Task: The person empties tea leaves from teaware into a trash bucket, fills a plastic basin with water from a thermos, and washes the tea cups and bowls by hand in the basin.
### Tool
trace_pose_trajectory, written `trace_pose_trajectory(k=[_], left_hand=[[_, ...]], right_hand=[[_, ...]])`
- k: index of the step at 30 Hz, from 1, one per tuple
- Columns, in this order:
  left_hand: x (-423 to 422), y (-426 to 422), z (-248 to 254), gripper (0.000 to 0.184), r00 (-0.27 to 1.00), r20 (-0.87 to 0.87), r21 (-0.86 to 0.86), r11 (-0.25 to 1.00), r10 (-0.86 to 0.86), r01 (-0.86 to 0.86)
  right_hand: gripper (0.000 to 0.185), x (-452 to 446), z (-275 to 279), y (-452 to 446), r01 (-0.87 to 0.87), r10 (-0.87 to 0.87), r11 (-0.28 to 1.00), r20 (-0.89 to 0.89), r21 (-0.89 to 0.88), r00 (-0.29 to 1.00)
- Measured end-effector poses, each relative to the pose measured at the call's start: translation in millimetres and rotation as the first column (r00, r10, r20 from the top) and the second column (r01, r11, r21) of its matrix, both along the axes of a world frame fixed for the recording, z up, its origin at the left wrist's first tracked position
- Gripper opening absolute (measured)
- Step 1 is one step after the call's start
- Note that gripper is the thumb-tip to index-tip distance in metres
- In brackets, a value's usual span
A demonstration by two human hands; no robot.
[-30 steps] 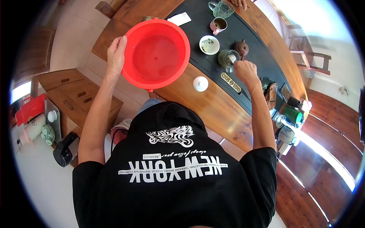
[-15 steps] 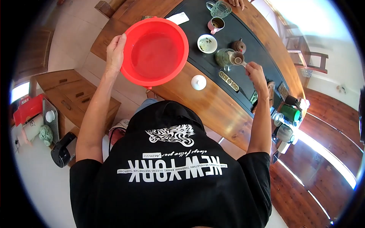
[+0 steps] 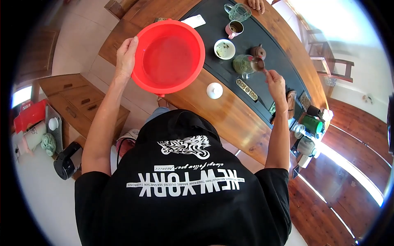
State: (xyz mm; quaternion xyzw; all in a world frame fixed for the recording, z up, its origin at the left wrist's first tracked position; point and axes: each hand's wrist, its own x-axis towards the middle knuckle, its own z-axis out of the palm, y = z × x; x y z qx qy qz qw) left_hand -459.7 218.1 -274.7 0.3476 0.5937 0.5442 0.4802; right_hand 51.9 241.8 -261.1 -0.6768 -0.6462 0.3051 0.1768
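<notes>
My left hand (image 3: pixel 127 57) grips the rim of a red plastic basin (image 3: pixel 200 57), held out beside the table's near edge. Whether it holds liquid is hard to tell. In my right hand (image 3: pixel 276 84) is the handle of a small tea strainer (image 3: pixel 257 64), its bowl tilted over the side of a glass pitcher (image 3: pixel 241 64). A brown clay teapot (image 3: pixel 258 51) sits just behind the strainer. To the left stand a white bowl (image 3: pixel 224 49) with dark leaf bits inside and a pink cup (image 3: pixel 234 29).
The wooden table (image 3: pixel 230 115) has a black tray (image 3: pixel 213 24) set in it. A white lid (image 3: pixel 214 90) lies near the front edge, a patterned strip (image 3: pixel 246 89) farther right. Beyond are a glass mug (image 3: pixel 239 12) and another person's hand (image 3: pixel 257 5). A wooden cabinet (image 3: pixel 82 98) stands left.
The strainer in my right hand has turned, so its round opening no longer faces me. My left hand and the basin have hardly moved.
</notes>
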Motion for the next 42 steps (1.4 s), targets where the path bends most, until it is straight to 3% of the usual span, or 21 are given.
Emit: trace_pose_trajectory(k=[1, 2, 4, 10, 15, 18, 20, 21, 22, 23, 24, 25, 29, 32, 34, 36, 40, 42], left_hand=[[0, 0, 1, 0.037, 1.000, 0.014, 0.002, 1.000, 0.000, 0.000], [1, 0, 1, 0.036, 1.000, 0.029, 0.006, 1.000, -0.002, 0.002], [1, 1, 1, 0.036, 1.000, 0.017, 0.010, 1.000, -0.006, 0.006], [-4, 1, -6, 0.036, 1.000, 0.002, 0.005, 1.000, -0.009, 0.009], [0, 0, 1, 0.036, 1.000, -0.010, -0.012, 1.000, -0.004, 0.004], [4, 0, 5, 0.036, 1.000, -0.010, -0.012, 1.000, 0.012, -0.012], [2, 0, 5, 0.036, 0.998, -0.061, -0.051, 0.998, 0.017, -0.020], [4, 0, 7, 0.036, 0.998, -0.064, -0.051, 0.999, 0.012, -0.016], [5, -1, 9, 0.036, 0.998, -0.057, -0.044, 0.999, 0.021, -0.024], [7, -1, 10, 0.036, 0.998, -0.050, -0.037, 0.999, 0.030, -0.032], [7, 0, 10, 0.036, 0.998, -0.053, -0.039, 0.999, 0.024, -0.027], [5, 0, 8, 0.036, 0.999, -0.049, -0.029, 0.999, 0.023, -0.025], [1, 1, 2, 0.037, 0.999, -0.049, -0.018, 1.000, 0.011, -0.012], [-4, 2, -4, 0.037, 0.998, -0.059, 0.008, 1.000, 0.003, -0.002], [-5, 2, -4, 0.037, 0.999, -0.053, 0.003, 1.000, -0.005, 0.005], [-4, 2, -4, 0.037, 0.999, -0.048, -0.001, 1.000, -0.011, 0.011], [-5, 2, -5, 0.037, 1.000, -0.007, -0.008, 1.000, 0.003, -0.003], [-6, 2, -6, 0.037, 1.000, -0.020, -0.010, 1.000, -0.005, 0.005]], right_hand=[[0.014, -4, 3, -3, -0.071, 0.047, 0.988, 0.170, 0.136, 0.984], [0.014, -9, 5, -4, -0.068, 0.044, 0.988, 0.169, 0.138, 0.985], [0.006, -17, 7, -10, -0.327, 0.108, 0.819, 0.434, 0.471, 0.895], [0.008, -30, 8, -20, -0.468, 0.138, 0.793, 0.632, 0.391, 0.762], [0.004, -25, -8, -27, -0.372, 0.064, 0.830, 0.592, 0.416, 0.804], [0.002, -28, -13, -31, -0.277, 0.018, 0.853, 0.505, 0.443, 0.863], [0.005, -29, -17, -33, -0.072, -0.081, 0.849, 0.263, 0.524, 0.961], [0.005, -27, -18, -35, -0.066, -0.086, 0.849, 0.260, 0.525, 0.962], [0.007, -23, -19, -37, 0.192, -0.169, 0.904, -0.094, 0.383, 0.981], [0.010, -18, -19, -39, 0.382, -0.292, 0.912, -0.415, 0.152, 0.862], [0.012, -15, -20, -41, 0.473, -0.435, 0.871, -0.650, -0.129, 0.623], [0.015, -14, -16, -46, 0.516, -0.475, 0.834, -0.731, -0.197, 0.489], [0.010, 20, -27, -79, 0.508, -0.537, 0.753, -0.836, -0.417, 0.110], [0.010, 42, -53, -109, 0.543, -0.573, 0.697, -0.819, -0.468, 0.029], [0.010, 45, -69, -125, 0.664, -0.652, 0.598, -0.754, -0.449, 0.078], [0.010, 52, -85, -138, 0.704, -0.691, 0.623, -0.661, -0.340, 0.292], [0.011, 40, -75, -140, 0.687, -0.661, 0.648, -0.690, -0.329, 0.293], [0.010, 32, -66, -133, 0.660, -0.590, 0.666, -0.787, -0.348, 0.181]])
